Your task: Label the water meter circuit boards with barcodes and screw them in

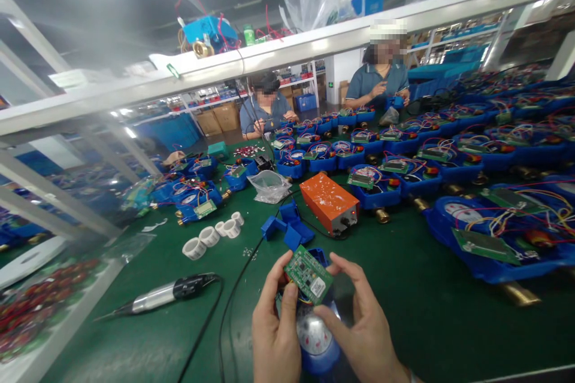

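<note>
A green circuit board (pixel 309 275) with small chips and a white label is tilted up in front of me. My left hand (pixel 278 317) is closed on its left side, thumb in front and fingers behind. Around the right side curves my right hand (pixel 359 317), thumb and fingers apart; its thumb is close to the board's lower corner, and whether it touches I cannot tell. Coloured wires show under the board. Below lies a blue meter housing (pixel 321 362) with a round dial (pixel 314 332), partly hidden by both hands.
An electric screwdriver (pixel 166 296) lies at left, its cord crossing the green table (pixel 242 323). White label rolls (pixel 209 236), blue plastic pieces (pixel 290 224) and an orange power box (pixel 330 200) stand ahead. Several wired meters (pixel 503 233) fill the right. Two people sit opposite.
</note>
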### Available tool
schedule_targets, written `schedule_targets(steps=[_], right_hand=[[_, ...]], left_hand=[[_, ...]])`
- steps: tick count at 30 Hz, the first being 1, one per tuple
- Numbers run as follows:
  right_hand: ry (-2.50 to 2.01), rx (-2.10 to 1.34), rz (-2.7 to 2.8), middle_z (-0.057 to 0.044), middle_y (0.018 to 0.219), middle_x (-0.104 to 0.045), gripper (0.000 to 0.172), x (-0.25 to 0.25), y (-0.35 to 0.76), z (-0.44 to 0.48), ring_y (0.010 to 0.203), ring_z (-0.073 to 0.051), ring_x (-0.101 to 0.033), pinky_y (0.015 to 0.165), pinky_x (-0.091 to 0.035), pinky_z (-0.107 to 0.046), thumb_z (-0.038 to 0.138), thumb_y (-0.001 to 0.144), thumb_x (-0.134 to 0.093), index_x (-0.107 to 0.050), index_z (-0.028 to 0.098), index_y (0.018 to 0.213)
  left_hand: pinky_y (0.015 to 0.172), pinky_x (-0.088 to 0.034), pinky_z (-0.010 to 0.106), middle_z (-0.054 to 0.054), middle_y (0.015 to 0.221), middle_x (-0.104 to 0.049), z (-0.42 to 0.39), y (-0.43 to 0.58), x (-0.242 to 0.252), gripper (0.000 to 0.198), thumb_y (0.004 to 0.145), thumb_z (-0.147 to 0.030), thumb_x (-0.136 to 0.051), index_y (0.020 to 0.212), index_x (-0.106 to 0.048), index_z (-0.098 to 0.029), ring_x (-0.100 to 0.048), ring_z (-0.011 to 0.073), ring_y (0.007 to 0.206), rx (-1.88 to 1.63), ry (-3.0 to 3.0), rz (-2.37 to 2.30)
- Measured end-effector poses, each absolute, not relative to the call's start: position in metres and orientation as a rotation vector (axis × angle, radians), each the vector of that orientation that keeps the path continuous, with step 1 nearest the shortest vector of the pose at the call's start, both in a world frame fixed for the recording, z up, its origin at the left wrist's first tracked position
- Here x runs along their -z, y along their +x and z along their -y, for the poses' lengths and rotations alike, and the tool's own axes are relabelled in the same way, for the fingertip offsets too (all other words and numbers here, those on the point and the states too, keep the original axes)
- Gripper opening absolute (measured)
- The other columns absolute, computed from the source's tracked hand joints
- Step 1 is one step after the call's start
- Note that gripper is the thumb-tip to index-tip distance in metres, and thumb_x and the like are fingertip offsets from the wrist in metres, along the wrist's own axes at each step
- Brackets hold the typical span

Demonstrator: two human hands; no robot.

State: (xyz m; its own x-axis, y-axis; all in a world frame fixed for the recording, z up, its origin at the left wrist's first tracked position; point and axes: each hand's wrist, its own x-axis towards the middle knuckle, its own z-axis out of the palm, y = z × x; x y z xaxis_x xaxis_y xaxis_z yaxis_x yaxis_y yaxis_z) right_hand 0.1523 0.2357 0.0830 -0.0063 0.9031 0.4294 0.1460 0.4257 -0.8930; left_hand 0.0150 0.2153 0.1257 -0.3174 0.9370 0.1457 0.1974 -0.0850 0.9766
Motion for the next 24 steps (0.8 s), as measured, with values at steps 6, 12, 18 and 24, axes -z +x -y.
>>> schedule_targets(steps=[6, 12, 18, 24], right_hand=[[-0.983, -0.783, 1.478, -0.008, 0.117, -0.053, 0.059, -0.085, 0.152, -0.237, 0.111, -0.026, -0.054, 0.099, -0.044, -0.042, 0.035, 0.083, -0.068, -0.041, 0.027, 0.135], [-1.006, -0.776, 1.492, -0.008, 0.118, -0.053, 0.059, -0.087, 0.152, -0.236, 0.111, -0.026, -0.055, 0.099, -0.045, -0.042, 0.035, 0.083, -0.067, -0.041, 0.028, 0.135], [-1.058, -0.695, 1.576, -0.007, 0.118, -0.053, 0.057, -0.074, 0.165, -0.235, 0.112, -0.027, -0.054, 0.100, -0.044, -0.044, 0.033, 0.084, -0.065, -0.042, 0.028, 0.136], [-1.097, -0.678, 1.570, -0.011, 0.118, -0.058, 0.065, -0.036, 0.194, -0.232, 0.108, -0.033, -0.058, 0.092, -0.049, -0.050, 0.041, 0.076, -0.071, -0.047, 0.028, 0.135]], left_hand=[[0.090, -0.052, 0.026, 0.004, 0.124, -0.065, -0.216, 0.016, -0.129, 0.041, 0.089, -0.043, -0.055, 0.127, -0.057, -0.028, -0.059, 0.0213, 0.115, -1.466, 1.249, -1.526], [0.096, -0.048, 0.033, 0.005, 0.124, -0.064, -0.216, 0.018, -0.130, 0.040, 0.090, -0.041, -0.053, 0.126, -0.058, -0.027, -0.059, 0.0232, 0.115, -1.470, 1.293, -1.568], [0.094, -0.044, 0.035, 0.004, 0.117, -0.064, -0.202, 0.031, -0.131, 0.032, 0.091, -0.024, -0.050, 0.121, -0.060, -0.031, -0.058, 0.0215, 0.109, -1.598, 1.606, -1.666], [0.087, -0.043, 0.037, 0.003, 0.093, -0.067, -0.196, 0.026, -0.133, 0.039, 0.085, -0.007, -0.050, 0.119, -0.054, -0.026, -0.060, 0.0184, 0.090, -1.432, 2.108, -1.506]])
